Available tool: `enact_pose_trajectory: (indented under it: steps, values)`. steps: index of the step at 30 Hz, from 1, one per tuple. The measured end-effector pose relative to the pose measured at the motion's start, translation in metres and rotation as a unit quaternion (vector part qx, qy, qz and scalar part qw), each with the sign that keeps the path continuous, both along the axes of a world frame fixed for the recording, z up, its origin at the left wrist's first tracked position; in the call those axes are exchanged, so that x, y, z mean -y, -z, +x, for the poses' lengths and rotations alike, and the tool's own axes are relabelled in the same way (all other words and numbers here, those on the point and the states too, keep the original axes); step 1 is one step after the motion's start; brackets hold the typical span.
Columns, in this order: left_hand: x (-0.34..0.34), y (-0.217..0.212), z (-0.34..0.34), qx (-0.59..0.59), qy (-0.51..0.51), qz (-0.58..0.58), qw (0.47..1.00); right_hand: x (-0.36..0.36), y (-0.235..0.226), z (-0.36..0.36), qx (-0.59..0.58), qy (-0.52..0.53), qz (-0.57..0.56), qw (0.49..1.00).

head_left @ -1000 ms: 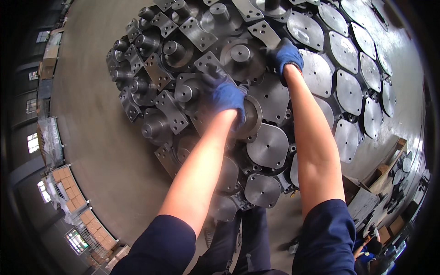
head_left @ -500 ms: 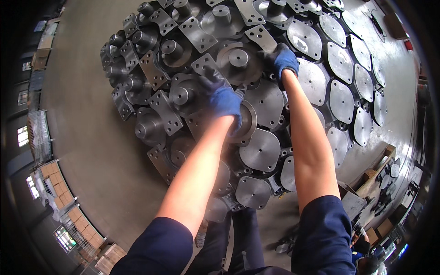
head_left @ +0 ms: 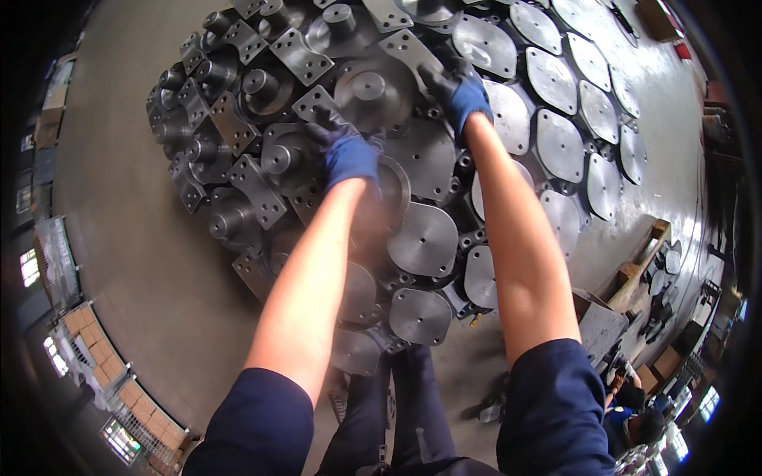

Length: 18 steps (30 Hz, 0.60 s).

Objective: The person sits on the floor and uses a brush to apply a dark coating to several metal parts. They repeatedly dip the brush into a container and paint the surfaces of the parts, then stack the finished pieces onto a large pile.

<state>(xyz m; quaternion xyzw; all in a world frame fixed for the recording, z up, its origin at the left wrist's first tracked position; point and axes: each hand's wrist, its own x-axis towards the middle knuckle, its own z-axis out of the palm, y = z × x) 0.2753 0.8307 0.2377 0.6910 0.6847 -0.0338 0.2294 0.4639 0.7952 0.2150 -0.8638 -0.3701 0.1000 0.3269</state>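
Both my hands wear blue gloves with dark fingers and reach over a dense spread of grey metal parts. My left hand [head_left: 349, 152] has its fingers apart, near a small plate with holes [head_left: 315, 103] and a flange with a round stub [head_left: 280, 159]. My right hand [head_left: 462, 94] is also open, its fingers at the near edge of a larger plate with holes [head_left: 410, 51]. Between the hands stands a wide round flange with a central stub [head_left: 368, 86]. Below it lies a flat rounded plate [head_left: 421, 159]. Whether any fingertip presses on metal is hidden.
Stubbed flanges [head_left: 230, 224] fill the left side, flat rounded plates [head_left: 559, 145] the right. A wooden pallet [head_left: 635, 266] with more parts stands at the lower right, near another person [head_left: 631, 397]. Stacked cartons [head_left: 91, 337] line the far left.
The whole view has shifted, so the parts appear further left and slightly higher. Both hands stay near the same parts, and no part has visibly been lifted.
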Motion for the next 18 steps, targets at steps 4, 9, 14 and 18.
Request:
enact_pose_trajectory:
  steps: [4,9,14,18]
  values:
    - [-0.018,0.018,-0.023,0.012,0.051,0.041,0.998,0.106,-0.019,-0.055,0.003,0.073,0.05,0.996]
    - [-0.01,-0.017,-0.061,0.149,0.077,0.045,0.985,0.298,-0.055,-0.18,-0.139,0.033,-0.066,0.987]
    - [0.124,-0.065,-0.159,0.169,0.198,0.1,0.96,0.49,-0.061,-0.296,-0.462,0.182,-0.169,0.851]
    - [0.223,-0.146,-0.295,0.187,0.014,-0.101,0.977,0.567,-0.091,-0.353,-0.51,0.201,-0.351,0.759]
